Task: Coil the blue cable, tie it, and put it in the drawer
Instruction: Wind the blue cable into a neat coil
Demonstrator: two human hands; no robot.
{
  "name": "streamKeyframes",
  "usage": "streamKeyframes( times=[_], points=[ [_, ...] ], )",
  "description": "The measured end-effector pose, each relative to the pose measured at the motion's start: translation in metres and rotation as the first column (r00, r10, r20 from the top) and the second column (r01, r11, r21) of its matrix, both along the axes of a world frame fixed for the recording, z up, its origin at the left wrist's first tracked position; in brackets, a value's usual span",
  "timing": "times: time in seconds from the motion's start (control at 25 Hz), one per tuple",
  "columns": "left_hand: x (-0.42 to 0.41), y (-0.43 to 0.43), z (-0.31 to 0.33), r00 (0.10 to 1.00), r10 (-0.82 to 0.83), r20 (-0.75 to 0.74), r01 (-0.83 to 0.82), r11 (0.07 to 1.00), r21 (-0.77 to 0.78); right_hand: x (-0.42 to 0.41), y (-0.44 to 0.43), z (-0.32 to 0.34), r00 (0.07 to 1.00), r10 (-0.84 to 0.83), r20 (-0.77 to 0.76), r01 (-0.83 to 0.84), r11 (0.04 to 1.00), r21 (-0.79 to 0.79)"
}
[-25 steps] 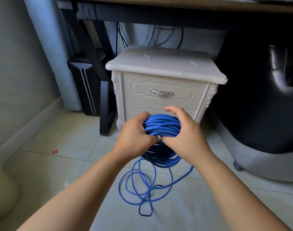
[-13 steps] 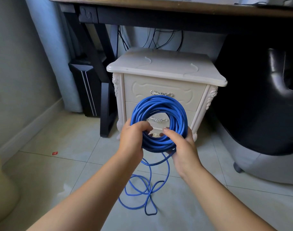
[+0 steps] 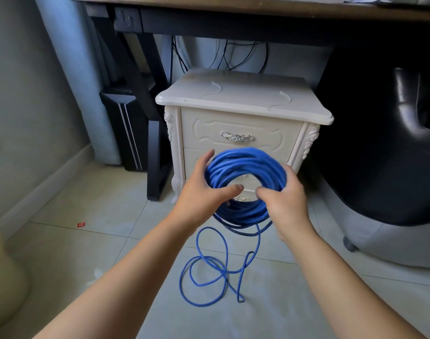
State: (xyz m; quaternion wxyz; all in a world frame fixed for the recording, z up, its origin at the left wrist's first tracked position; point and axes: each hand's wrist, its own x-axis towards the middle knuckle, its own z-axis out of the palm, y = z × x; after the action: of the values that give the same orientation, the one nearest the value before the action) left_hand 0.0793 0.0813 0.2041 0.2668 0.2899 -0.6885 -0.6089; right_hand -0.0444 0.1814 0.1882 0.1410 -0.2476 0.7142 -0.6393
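Note:
The blue cable (image 3: 245, 162) is wound into a thick upright ring that I hold in front of the cream nightstand (image 3: 243, 99). My left hand (image 3: 201, 194) grips the ring's left side, its thumb reaching into the hole. My right hand (image 3: 288, 201) grips the right side, thumb inside and fingers curled round the outside. A loose tail of cable (image 3: 209, 272) hangs from the ring and lies in loops on the tile floor. The top drawer (image 3: 270, 143) with a silver handle (image 3: 237, 137) is closed. The lower drawer is mostly hidden behind the ring.
A dark desk (image 3: 233, 6) spans above the nightstand, with a black leg (image 3: 155, 152) and a computer tower (image 3: 121, 133) to the left. A black chair (image 3: 385, 143) stands close on the right. A red scrap (image 3: 81, 224) lies on the floor.
The ring was tipped from flat to upright. My hands have shifted from its bottom edge to its left and right sides, and the floor loops have rearranged.

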Motion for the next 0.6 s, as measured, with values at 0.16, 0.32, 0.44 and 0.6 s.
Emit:
streamKeyframes(
  times=[0.16,0.32,0.44,0.6],
  points=[
    [0.004,-0.006,-0.004,0.986,-0.032,0.166,0.125,0.801,-0.585,0.008,0.002,0.003,0.784,0.215,-0.582,-0.047,0.956,0.290],
    [0.005,0.001,-0.010,0.962,-0.076,0.261,0.228,0.749,-0.622,0.016,0.005,0.005,0.662,0.365,-0.655,-0.065,0.898,0.435],
    [0.004,0.004,-0.009,0.964,0.036,0.263,0.136,0.784,-0.606,0.017,0.007,0.007,0.748,0.373,-0.549,-0.159,0.904,0.397],
    [0.004,0.005,-0.005,0.982,0.057,0.181,0.019,0.920,-0.391,0.010,0.009,0.015,0.873,0.337,-0.352,-0.228,0.921,0.315]
  ],
)
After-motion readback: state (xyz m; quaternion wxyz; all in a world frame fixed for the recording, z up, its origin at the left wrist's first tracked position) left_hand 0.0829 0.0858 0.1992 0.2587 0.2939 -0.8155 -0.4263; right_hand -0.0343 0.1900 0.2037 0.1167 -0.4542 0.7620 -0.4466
